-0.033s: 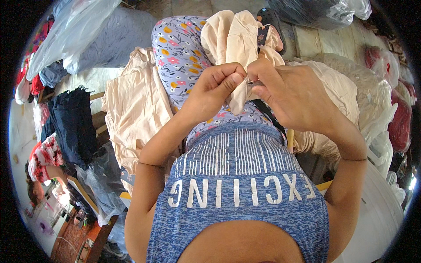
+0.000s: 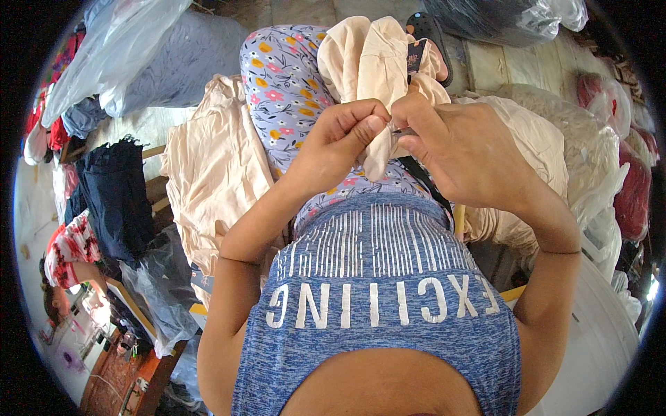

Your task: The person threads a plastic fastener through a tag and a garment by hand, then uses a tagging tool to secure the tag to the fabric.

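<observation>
A cream cloth garment [image 2: 381,59] lies bunched over my lap, with a dark hang tag [image 2: 416,55] on its right side. My left hand [image 2: 340,142] pinches a fold of it between thumb and bent fingers. Close beside, my right hand [image 2: 458,149] is closed, its thumb and forefinger around a small dark metal tool [image 2: 402,132]. Only a short piece of that tool shows, touching or very near the pinched cloth; its kind I cannot make out. The garment's lower end [image 2: 377,163] hangs down between both hands.
Cream garments lie in a heap at my left [image 2: 218,152] and another at my right [image 2: 527,135]. Plastic bags of clothes [image 2: 180,62] stand around. Dark fringed cloth [image 2: 114,194] hangs at left. Lower left, a person in a red and white top [image 2: 73,256] is beside a wooden table [image 2: 114,374].
</observation>
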Action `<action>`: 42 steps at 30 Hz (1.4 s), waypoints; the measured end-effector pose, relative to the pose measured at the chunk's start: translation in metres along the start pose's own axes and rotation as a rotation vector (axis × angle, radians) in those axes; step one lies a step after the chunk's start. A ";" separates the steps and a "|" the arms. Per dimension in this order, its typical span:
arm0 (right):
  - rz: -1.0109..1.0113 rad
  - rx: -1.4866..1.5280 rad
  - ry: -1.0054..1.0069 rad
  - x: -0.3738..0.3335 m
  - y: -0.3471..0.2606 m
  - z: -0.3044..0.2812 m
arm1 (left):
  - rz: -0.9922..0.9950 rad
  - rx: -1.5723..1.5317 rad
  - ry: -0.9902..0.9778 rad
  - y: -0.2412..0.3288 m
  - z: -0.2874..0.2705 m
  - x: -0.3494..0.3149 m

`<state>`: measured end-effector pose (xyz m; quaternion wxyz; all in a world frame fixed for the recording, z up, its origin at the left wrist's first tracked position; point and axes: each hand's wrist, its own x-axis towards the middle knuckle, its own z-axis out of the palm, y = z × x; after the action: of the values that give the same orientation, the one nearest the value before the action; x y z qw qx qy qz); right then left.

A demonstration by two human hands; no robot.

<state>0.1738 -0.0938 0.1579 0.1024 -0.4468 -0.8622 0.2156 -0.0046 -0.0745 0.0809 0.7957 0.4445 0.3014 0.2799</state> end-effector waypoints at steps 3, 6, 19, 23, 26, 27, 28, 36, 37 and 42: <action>0.022 -0.057 -0.030 -0.001 -0.003 0.000 | -0.008 -0.004 -0.002 0.001 0.001 0.000; 0.048 -0.048 -0.031 -0.001 -0.006 0.000 | -0.010 -0.024 -0.012 0.000 0.003 0.000; 0.303 0.875 0.282 0.001 0.018 0.032 | 0.126 -0.037 0.075 0.011 -0.002 0.002; 0.354 0.538 0.530 0.003 0.008 0.057 | 0.271 0.192 0.093 0.009 -0.008 0.004; 0.349 0.410 0.657 0.012 0.005 0.074 | 0.444 0.611 0.168 0.005 -0.008 0.005; 0.370 0.411 0.633 0.015 0.008 0.078 | 0.489 0.736 0.182 0.005 -0.013 0.006; 0.390 0.411 0.609 0.016 0.009 0.080 | 0.533 0.861 0.194 0.006 -0.016 0.007; 0.276 1.015 0.080 0.007 0.049 0.042 | 0.025 0.435 0.011 0.022 -0.021 0.002; 0.334 1.007 0.102 0.010 0.055 0.041 | -0.038 0.367 -0.056 0.018 -0.022 0.002; 0.321 0.388 0.525 0.024 0.061 0.052 | -0.116 0.253 -0.033 0.010 -0.024 0.004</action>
<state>0.1851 -0.0578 0.0831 0.3678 -0.5890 -0.6684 0.2665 -0.0209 -0.0540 0.0788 0.7529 0.5278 0.3465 0.1860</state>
